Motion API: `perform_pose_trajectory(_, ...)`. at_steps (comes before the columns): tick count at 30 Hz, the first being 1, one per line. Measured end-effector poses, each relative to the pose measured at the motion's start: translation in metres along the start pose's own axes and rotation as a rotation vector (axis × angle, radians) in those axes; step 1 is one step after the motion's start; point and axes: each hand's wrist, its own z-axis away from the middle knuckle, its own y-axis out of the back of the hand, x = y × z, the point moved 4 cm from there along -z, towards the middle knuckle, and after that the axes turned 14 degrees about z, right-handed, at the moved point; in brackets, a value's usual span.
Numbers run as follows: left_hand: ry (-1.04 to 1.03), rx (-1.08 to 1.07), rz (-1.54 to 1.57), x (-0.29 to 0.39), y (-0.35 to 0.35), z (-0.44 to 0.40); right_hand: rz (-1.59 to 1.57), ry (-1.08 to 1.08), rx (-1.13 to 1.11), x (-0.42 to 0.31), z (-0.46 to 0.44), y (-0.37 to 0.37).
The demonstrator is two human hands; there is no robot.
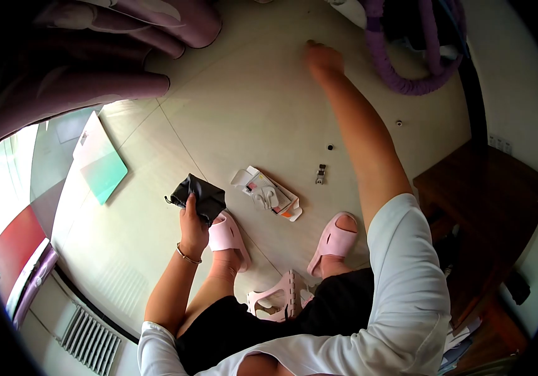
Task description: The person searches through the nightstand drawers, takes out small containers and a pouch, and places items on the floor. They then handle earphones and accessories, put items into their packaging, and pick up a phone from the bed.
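A black drawstring pouch [205, 195] is gripped in my left hand [192, 227], its thumb lying on top of the fabric. My right hand [325, 61] reaches far forward, low over the floor, with its fingers curled; a small dark bit shows at the fingertips, too small to name. Between my feet and the pouch, an opened white box [288, 203] lies on the floor with a coiled white cable [265, 198] on it. Right of the box are a small metallic piece [321, 174], a small black round piece [330, 148] and a small white round piece [399, 123].
A white and green folder [101, 160] lies on the floor at left. Purple curtains [181, 25] hang at the upper left. A purple tubular frame [400, 83] stands at the upper right, above a dark wooden cabinet [482, 194]. A pink stool [290, 291] is beneath me.
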Motion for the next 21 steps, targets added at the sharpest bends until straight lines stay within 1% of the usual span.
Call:
perform_pose_trajectory(1, -0.016, -0.004, -0.012, -0.002, 0.006, -0.001, -0.037, -0.078, -0.039, 0.005, 0.004, 0.000)
perform_pose_trajectory(2, -0.032, -0.007, -0.024, -0.004, 0.011, -0.001, -0.036, -0.077, -0.043, 0.011, 0.006, -0.012)
perform_pose_trajectory(3, -0.258, -0.184, -0.518, 0.004, 0.001, 0.004, -0.206, -0.123, 0.001, 0.022, 0.005, -0.031)
perform_pose_trajectory(4, -0.356, -0.282, -0.772, 0.005, -0.008, 0.008, -0.375, -0.169, 0.048, 0.031, 0.007, -0.037)
perform_pose_trajectory(5, -0.484, -0.364, -1.010, 0.006, -0.017, 0.013, -0.373, -0.169, 0.048, 0.038, 0.008, -0.043)
perform_pose_trajectory(6, -0.291, -0.183, -0.635, 0.003, -0.018, 0.011, -0.430, -0.147, 0.053, 0.042, 0.013, -0.040)
perform_pose_trajectory(8, -0.094, -0.008, -0.257, -0.006, -0.011, 0.009, -0.485, -0.126, 0.057, 0.045, 0.023, -0.038)
perform_pose_trajectory(10, -0.113, -0.025, -0.281, -0.010, -0.005, 0.006, -0.530, -0.192, 0.052, 0.049, 0.035, -0.029)
perform_pose_trajectory(14, -0.172, -0.086, -0.404, -0.011, -0.006, 0.007, -0.451, -0.167, 0.000, 0.055, 0.042, -0.032)
perform_pose_trajectory(16, -0.120, -0.024, -0.323, -0.014, -0.004, 0.006, -0.401, -0.058, 0.161, 0.051, 0.040, -0.029)
perform_pose_trajectory(17, -0.103, -0.003, -0.296, -0.015, -0.003, 0.006, -0.403, -0.059, 0.160, 0.051, 0.037, -0.030)
perform_pose_trajectory(19, -0.209, -0.091, -0.432, -0.014, -0.007, 0.007, -0.234, 0.019, 0.055, 0.043, 0.034, -0.024)
perform_pose_trajectory(20, -0.244, -0.116, -0.477, -0.013, -0.009, 0.009, -0.235, 0.023, 0.050, 0.038, 0.034, -0.024)
perform_pose_trajectory(21, -0.169, -0.045, -0.383, -0.012, -0.010, 0.010, -0.045, 0.080, 0.075, 0.032, 0.031, -0.024)
